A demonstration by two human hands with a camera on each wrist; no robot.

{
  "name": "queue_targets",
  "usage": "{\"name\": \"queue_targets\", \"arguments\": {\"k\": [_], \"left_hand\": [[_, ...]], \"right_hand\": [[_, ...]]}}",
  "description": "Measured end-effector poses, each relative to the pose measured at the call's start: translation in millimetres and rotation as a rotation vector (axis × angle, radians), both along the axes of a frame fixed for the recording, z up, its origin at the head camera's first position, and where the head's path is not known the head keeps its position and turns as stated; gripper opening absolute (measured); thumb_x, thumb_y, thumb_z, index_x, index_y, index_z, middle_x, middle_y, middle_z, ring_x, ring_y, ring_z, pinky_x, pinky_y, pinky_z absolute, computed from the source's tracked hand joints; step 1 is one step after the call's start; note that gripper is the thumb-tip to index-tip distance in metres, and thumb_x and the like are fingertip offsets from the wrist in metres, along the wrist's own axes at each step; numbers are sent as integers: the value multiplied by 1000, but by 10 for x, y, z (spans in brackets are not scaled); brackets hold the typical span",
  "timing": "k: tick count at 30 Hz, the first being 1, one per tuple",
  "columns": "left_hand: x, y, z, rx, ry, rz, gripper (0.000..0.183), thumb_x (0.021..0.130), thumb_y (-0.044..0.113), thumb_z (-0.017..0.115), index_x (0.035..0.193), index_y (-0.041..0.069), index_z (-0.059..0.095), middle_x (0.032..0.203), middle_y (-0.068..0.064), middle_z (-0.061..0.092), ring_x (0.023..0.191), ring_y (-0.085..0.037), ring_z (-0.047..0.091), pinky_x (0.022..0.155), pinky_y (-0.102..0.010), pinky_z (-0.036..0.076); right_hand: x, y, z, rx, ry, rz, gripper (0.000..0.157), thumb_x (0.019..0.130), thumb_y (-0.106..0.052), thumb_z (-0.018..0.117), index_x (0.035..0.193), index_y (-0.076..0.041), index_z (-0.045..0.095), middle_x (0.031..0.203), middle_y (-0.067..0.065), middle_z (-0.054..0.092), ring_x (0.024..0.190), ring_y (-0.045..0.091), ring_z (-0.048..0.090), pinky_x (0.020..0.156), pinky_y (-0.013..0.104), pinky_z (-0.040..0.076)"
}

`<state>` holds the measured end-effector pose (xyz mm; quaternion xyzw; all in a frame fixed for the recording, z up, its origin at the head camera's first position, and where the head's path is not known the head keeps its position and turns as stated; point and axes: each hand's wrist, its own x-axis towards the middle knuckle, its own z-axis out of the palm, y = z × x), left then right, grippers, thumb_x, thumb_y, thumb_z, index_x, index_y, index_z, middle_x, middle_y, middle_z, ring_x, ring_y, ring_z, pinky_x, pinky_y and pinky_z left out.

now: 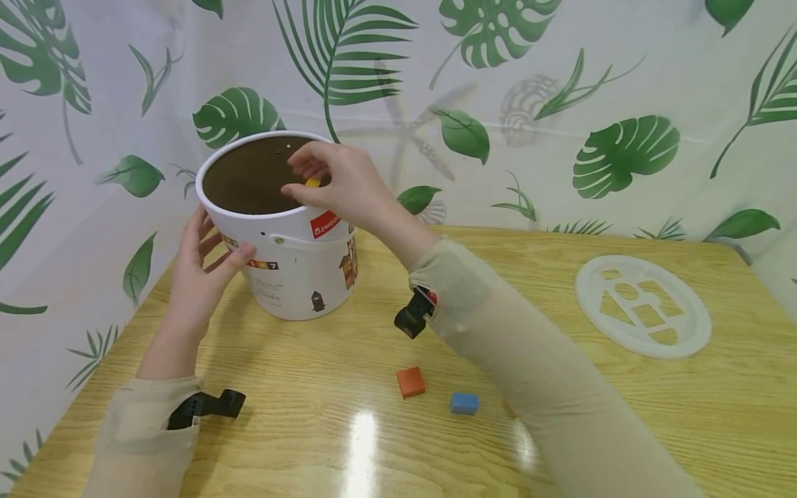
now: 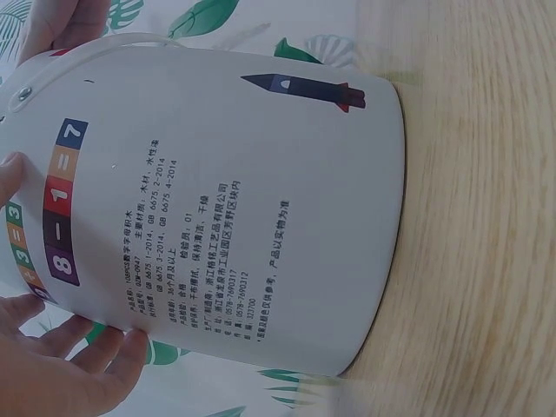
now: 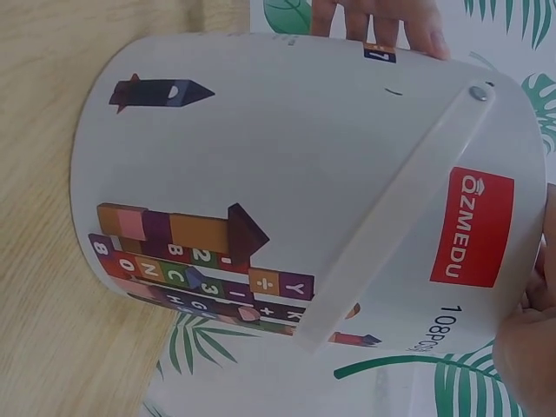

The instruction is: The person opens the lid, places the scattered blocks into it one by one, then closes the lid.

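Observation:
A white bucket [image 1: 292,277] with printed pictures, a red label and a plastic handle stands upright at the table's back left. My left hand [image 1: 202,270] grips its left side below the rim, thumb on the front and fingers spread round the side. Over the bucket's opening, at the right of the rim, my right hand [image 1: 339,180] pinches a small yellow block [image 1: 313,183], mostly covered by the fingers. The left wrist view shows the left hand's fingers [image 2: 104,360] against the bucket wall [image 2: 304,191]. In the right wrist view, the yellow block is hidden.
A red block [image 1: 411,382] and a blue block [image 1: 464,403] lie on the wooden table [image 1: 299,415] in front of the bucket. Farther right lies a white round plate with shaped cutouts [image 1: 691,308]. A leaf-patterned cloth [image 1: 386,41] hangs behind the table.

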<state>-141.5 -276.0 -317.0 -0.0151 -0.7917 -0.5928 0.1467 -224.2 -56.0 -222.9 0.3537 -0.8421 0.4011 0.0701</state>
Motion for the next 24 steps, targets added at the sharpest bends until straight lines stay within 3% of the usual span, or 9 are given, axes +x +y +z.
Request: {"name": "queue_targets", "arguments": {"k": [16,24], "left_hand": [[6,9,15,-1,2,0,80,90,25,67,152,37,17,154,2,22,136,-27,26,108,-53,31],[21,15,26,18,14,-8,78,90,23,67,151,36,20,153,1,24,135,-27,27,108,-53,31]], "right_hand": [[-17,9,-38,-87,5,37,39,83,-22,76,115,-5,64,109,4,65,99,15,59,84,13,45],[-3,70,-101,-263,-50,99,39,82,-17,76,117,-3,64,111,6,65,99,17,60,86,17,47]]}}
